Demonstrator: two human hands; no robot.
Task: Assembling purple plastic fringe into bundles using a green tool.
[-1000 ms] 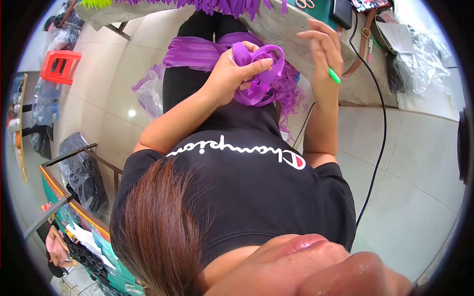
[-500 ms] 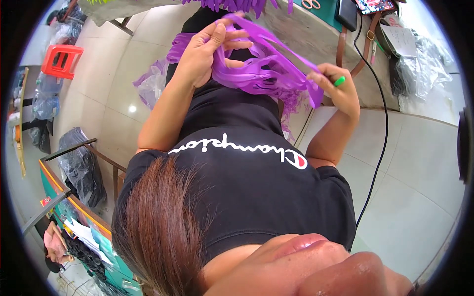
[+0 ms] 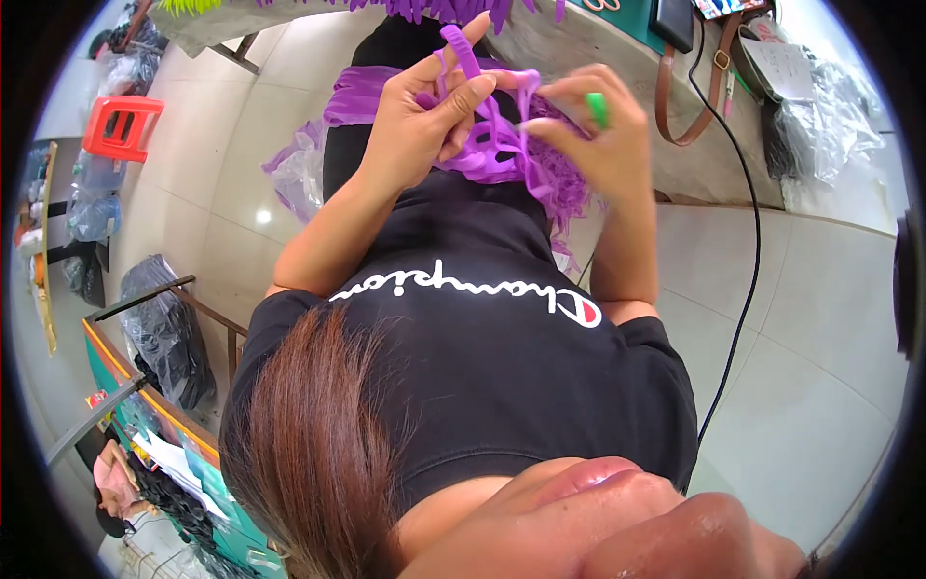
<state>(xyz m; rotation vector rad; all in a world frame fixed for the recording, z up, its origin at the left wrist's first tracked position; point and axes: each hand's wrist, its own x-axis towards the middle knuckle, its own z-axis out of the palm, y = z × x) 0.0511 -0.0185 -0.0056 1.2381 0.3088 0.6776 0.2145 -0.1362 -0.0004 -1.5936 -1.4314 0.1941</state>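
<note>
My left hand [image 3: 424, 121] is closed on a bunch of purple stretchy strips [image 3: 497, 154], with its forefinger extended and strands looped over the fingers. One thick purple loop stands up beside that forefinger. My right hand [image 3: 608, 140] is close to the right of the strips, thumb and forefinger bent and apart near thin strands; motion smears it, so its grip is unclear. A small green piece [image 3: 597, 108] shows at its fingers; whether worn or held cannot be made out. Below the hands, a tangle of thin purple strands [image 3: 569, 183] hangs by my lap.
Purple fringe [image 3: 415, 10] lies along the far table edge. At the right are a black case [image 3: 673, 24], a brown strap [image 3: 666, 106], a black cable [image 3: 755, 232] and clear plastic bags [image 3: 830, 125]. A red stool [image 3: 122, 128] stands left; a person [image 3: 118, 478] sits lower left.
My right hand has moved left toward my left hand, and the strips that were stretched between them are now gathered. My left forefinger has extended upward.
</note>
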